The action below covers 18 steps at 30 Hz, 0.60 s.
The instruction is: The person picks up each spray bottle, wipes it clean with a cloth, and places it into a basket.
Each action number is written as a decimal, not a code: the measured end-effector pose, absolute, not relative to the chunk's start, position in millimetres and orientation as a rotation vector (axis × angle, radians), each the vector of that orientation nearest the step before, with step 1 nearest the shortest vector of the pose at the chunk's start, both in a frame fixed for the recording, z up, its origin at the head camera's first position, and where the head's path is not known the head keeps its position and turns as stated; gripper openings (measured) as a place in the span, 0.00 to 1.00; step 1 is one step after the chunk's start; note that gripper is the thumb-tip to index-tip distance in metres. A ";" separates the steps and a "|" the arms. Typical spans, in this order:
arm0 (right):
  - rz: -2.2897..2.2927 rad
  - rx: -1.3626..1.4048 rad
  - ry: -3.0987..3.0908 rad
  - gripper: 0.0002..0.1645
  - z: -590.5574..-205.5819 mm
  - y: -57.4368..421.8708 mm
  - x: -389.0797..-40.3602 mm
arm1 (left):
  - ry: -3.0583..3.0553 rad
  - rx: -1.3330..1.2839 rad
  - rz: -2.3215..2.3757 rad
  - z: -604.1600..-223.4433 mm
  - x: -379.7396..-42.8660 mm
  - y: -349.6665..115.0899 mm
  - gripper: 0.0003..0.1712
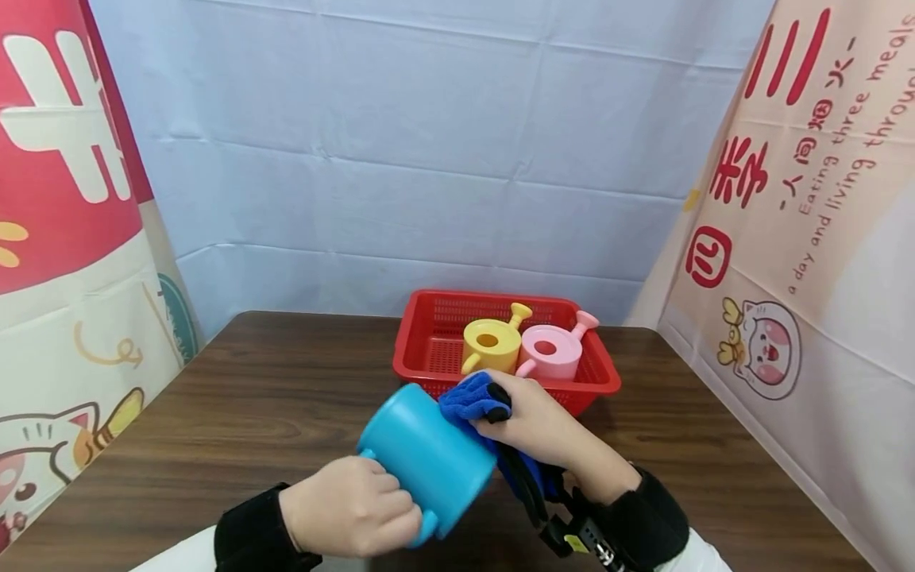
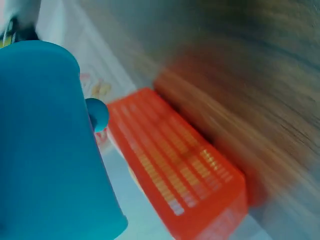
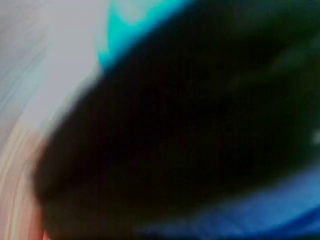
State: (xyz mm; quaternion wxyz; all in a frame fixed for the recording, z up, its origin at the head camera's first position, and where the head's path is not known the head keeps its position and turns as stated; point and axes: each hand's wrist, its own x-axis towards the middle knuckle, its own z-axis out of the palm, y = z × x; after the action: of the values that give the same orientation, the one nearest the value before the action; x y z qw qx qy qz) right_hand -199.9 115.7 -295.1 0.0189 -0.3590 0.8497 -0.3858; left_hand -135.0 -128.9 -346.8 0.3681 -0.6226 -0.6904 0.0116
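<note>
My left hand (image 1: 353, 506) curls round the handle of a blue watering can (image 1: 432, 457), which is held tilted over the table. In the left wrist view the can (image 2: 45, 145) fills the left side, with a round blue knob (image 2: 97, 115) jutting past its wall. My right hand (image 1: 532, 417) grips a blue cloth with black edging (image 1: 472, 397) against the can's upper right side. More of the cloth hangs below that hand. Dark, blurred material covers most of the right wrist view, with a strip of blue cloth (image 3: 240, 220) along the bottom.
Behind my hands a red plastic basket (image 1: 432, 302) stands on the dark wooden table (image 1: 286, 381). Inside it sit a yellow watering can (image 1: 493, 343) and a pink watering can (image 1: 554, 349). A light blue cloth backdrop (image 1: 415, 159) hangs behind, with printed cloths at both sides.
</note>
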 end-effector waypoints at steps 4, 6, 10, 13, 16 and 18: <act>-1.311 -1.143 2.822 0.27 -294.6 117.5 -190.2 | -1.785 -1.378 -0.327 -349.5 -142.9 -138.5 0.18; -1.386 -1.180 2.931 0.32 -297.3 117.5 -187.7 | -1.824 -1.200 -0.582 -350.4 -144.0 -140.5 0.17; -1.427 -1.287 3.141 0.37 -306.0 113.7 -189.6 | -1.903 -0.741 -1.219 -346.8 -139.8 -139.7 0.11; -1.409 -1.350 3.285 0.38 -311.5 109.4 -194.7 | -1.865 -0.478 -1.712 -342.2 -135.2 -135.7 0.15; -1.425 -1.377 3.393 0.38 -314.2 106.0 -198.7 | -1.761 -0.335 -2.126 -340.1 -131.8 -132.3 0.22; -1.421 -1.390 3.436 0.39 -315.4 103.3 -198.8 | -1.671 -0.300 -2.329 -340.3 -129.7 -131.0 0.24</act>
State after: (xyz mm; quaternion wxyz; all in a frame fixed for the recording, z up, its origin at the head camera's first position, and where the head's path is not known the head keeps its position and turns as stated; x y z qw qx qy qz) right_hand -198.8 103.3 -315.4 -0.4023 -0.3206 0.7925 -0.3276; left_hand -129.7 -131.0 -340.3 0.1292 -0.1032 -0.5750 -0.8013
